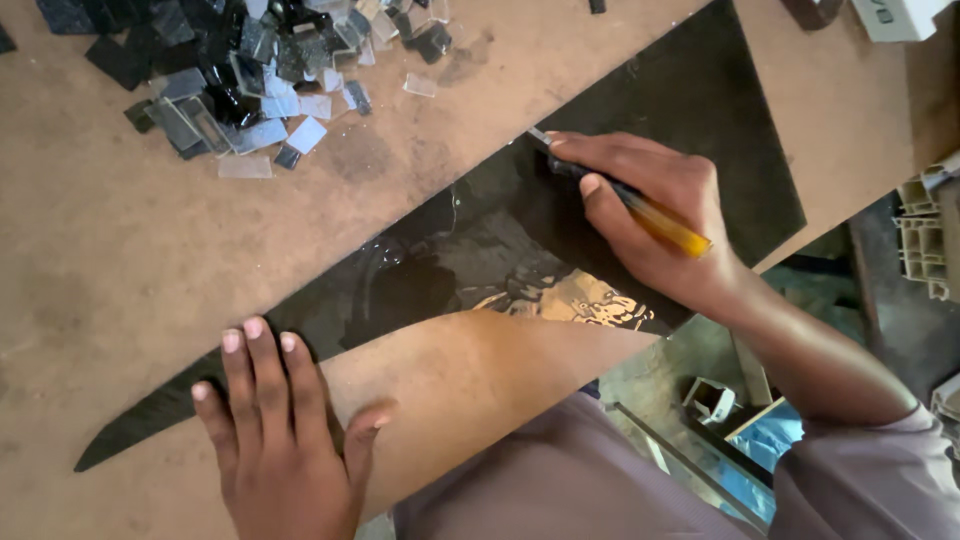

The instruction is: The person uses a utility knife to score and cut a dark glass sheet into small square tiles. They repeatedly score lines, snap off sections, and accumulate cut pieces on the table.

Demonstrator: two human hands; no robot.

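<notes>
A long, dark, mirror-like glass sheet [690,110] lies diagonally across the brown workbench [120,240], its pointed end at the lower left. My left hand [280,430] presses flat on the glass near that narrow end, fingers spread. My right hand [650,215] grips a glass cutter [660,222] with a yellow handle, its metal tip touching the glass at the sheet's upper edge. The glass reflects my arm and clothing.
A heap of small cut glass and mirror pieces [250,70] lies at the top left of the bench. A white box [895,18] sits at the top right corner. White plastic profiles [925,235] and scrap lie on the floor to the right, beyond the bench edge.
</notes>
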